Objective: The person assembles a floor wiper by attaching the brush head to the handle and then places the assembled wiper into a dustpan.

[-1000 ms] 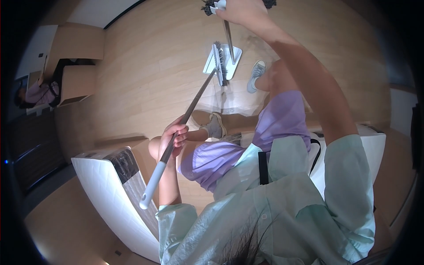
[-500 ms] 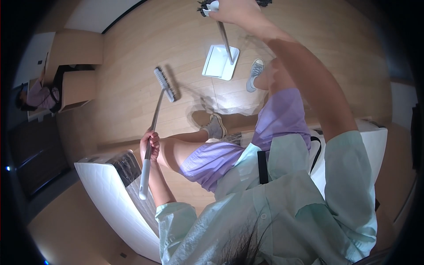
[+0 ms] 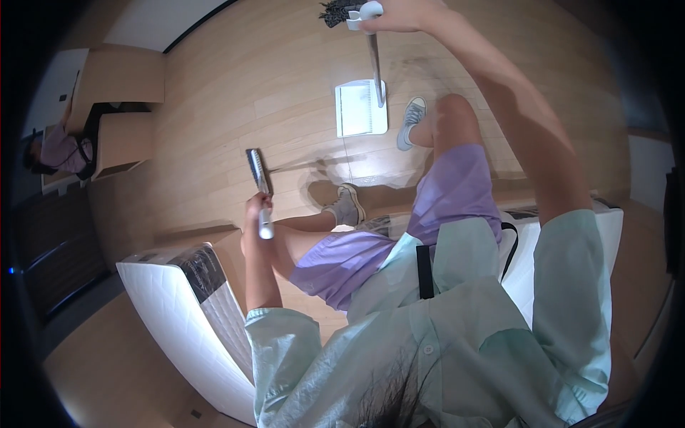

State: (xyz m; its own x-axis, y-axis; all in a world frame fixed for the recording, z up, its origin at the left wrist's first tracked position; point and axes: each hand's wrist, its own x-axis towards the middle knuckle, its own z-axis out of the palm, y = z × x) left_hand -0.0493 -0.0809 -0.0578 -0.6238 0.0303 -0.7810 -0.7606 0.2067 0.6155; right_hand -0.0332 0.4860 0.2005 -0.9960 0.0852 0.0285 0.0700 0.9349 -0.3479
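Observation:
My left hand [image 3: 257, 205] is closed around a long-handled broom [image 3: 265, 227] near the top of its white grip. The handle stands nearly upright, and the broom's narrow bristled head [image 3: 257, 171] is by the floor left of my feet. Far ahead, my right hand [image 3: 405, 16] grips the white top of a long-handled dustpan [image 3: 352, 110]. Its metal stick drops to the white pan, which rests on the floor ahead of my feet. Beside the right hand is a dark shaggy tuft [image 3: 340, 13]; what it belongs to is unclear.
I sit with feet apart, a grey shoe [image 3: 412, 123] by the dustpan. White quilted, mattress-like blocks [image 3: 182, 314] stand at either side of me. At far left, a person [image 3: 66, 151] is by wooden furniture [image 3: 123, 139]. The floor [image 3: 207, 107] is light wood planks.
The broom has swung nearer and its handle is now more upright, with my left hand a little higher in view. The dustpan has shifted slightly right and turned straighter; my right hand moved right.

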